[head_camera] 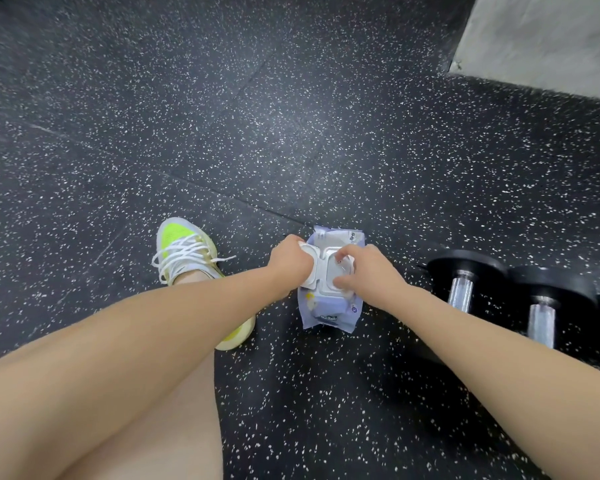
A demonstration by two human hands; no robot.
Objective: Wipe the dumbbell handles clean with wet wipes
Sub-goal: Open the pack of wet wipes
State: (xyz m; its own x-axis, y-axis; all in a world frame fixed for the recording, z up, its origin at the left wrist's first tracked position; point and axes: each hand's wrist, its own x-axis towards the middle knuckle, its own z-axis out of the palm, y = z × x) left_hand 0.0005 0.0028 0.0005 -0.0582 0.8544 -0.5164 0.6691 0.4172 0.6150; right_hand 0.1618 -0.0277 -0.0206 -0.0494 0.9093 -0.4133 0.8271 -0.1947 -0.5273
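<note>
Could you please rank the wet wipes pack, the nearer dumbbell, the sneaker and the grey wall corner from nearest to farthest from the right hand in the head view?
1. The wet wipes pack: directly under the right hand, touching it.
2. The nearer dumbbell: on the floor just to its right.
3. The sneaker: to its left, beyond the left hand.
4. The grey wall corner: far off, top right.

Bare arms, no sleeves; bare legs. One shoe [187, 258]: neon-yellow toe w/ white & grey upper, white laces, pale yellow sole. No rings/watch seen on hands.
</note>
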